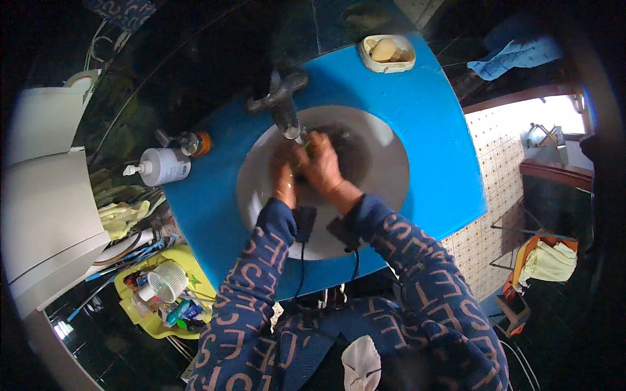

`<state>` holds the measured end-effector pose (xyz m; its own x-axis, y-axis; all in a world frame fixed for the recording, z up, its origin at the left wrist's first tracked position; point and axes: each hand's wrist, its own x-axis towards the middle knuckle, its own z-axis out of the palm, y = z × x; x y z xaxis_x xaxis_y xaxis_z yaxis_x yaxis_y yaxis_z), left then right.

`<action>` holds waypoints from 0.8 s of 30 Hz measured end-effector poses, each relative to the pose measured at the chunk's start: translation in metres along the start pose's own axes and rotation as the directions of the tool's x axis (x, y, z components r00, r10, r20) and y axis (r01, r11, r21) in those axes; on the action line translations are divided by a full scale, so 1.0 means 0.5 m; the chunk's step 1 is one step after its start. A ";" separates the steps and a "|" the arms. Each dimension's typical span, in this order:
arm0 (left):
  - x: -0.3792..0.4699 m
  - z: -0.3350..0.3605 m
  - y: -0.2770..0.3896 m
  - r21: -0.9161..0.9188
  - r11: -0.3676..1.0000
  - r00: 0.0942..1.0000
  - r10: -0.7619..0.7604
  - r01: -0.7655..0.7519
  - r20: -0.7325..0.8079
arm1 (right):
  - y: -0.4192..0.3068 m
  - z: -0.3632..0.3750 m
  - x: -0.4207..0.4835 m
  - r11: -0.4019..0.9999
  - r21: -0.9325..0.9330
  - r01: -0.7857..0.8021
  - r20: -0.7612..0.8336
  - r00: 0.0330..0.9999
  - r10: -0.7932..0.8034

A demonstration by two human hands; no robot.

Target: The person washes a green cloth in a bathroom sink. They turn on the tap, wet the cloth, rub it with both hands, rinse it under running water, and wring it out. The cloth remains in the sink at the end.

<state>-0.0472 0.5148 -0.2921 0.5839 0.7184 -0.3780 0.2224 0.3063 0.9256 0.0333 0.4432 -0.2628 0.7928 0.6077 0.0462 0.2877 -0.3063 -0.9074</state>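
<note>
Both hands are together under the spout of a metal faucet (286, 112), over a round washbasin (386, 181) set in a bright blue countertop (435, 161). My right hand (323, 163) has its fingers curled against the left one. My left hand (284, 171) is partly blurred and its fingers are partly hidden. Something small and greenish shows between the fingers; what it is cannot be told. Water seems to fall on the hands. Dark cuffs with cables (304, 225) hang at the wrists. Dark liquid or shadow fills the basin's middle.
A soap dish (388, 67) with bars of soap stands at the counter's back. A white pump bottle (166, 166) and a glass with an orange part (203, 143) stand at the left edge. A yellow tub (164, 332) of toiletries is at lower left, a blue cloth (518, 56) at upper right.
</note>
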 end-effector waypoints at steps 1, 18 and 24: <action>0.008 -0.012 0.001 -0.142 0.990 0.991 0.035 -0.017 0.125 | -0.009 0.002 -0.013 0.996 0.005 0.086 0.074 0.993 -0.086; -0.004 -0.011 0.024 -0.095 0.932 0.936 -0.353 0.351 -0.008 | 0.009 0.018 0.001 0.994 0.015 -0.108 -0.041 0.993 0.109; -0.021 -0.023 0.037 0.111 0.992 0.997 -0.056 0.062 -0.062 | 0.072 0.022 0.040 0.898 0.266 -0.351 0.091 0.936 0.339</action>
<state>-0.0582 0.5201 -0.2712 0.5211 0.7376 -0.4295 0.3440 0.2790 0.8966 0.0535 0.4522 -0.2991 0.7910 0.5316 -0.3028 -0.1633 -0.2935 -0.9419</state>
